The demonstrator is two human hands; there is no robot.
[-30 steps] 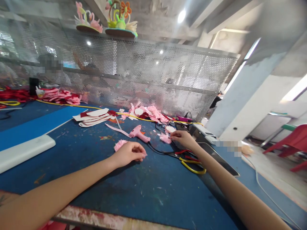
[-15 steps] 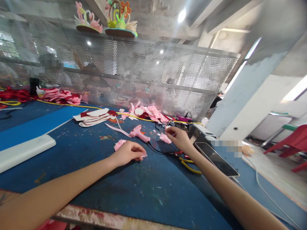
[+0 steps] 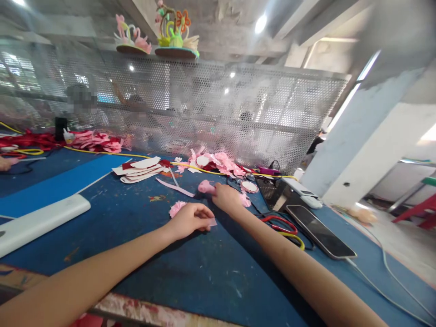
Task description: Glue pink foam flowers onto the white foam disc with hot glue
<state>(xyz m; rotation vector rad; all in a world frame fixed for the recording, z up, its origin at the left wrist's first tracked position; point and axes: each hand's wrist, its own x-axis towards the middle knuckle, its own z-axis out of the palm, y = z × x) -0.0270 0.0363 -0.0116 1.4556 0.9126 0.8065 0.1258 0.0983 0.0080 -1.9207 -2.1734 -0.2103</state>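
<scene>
My left hand (image 3: 192, 221) pinches a small pale pink strip (image 3: 212, 222) between thumb and fingers, low over the blue tabletop. Just behind that hand lies a ruffled pink flower (image 3: 177, 209), partly hidden by it. My right hand (image 3: 227, 198) is closed round the handle of a pink glue gun (image 3: 206, 186), whose front end points left and away from me. A long pink strip (image 3: 175, 187) rests on the table left of the gun. Another pink ruffled piece (image 3: 244, 200) shows partly behind my right wrist.
White and red cut shapes (image 3: 141, 169) are stacked mid-left. Pink scraps (image 3: 218, 162) heap along the perforated metal screen (image 3: 204, 109). Red-and-yellow-handled tools (image 3: 282, 225) and a phone (image 3: 320, 230) lie right. A white bar-shaped device (image 3: 44, 220) lies left; a co-worker's hand (image 3: 4, 163) shows far left.
My right hand has come left from the scraps and taken hold of the glue gun, and a round white-and-pink piece now lies near where it was. My left hand still pinches the strip.
</scene>
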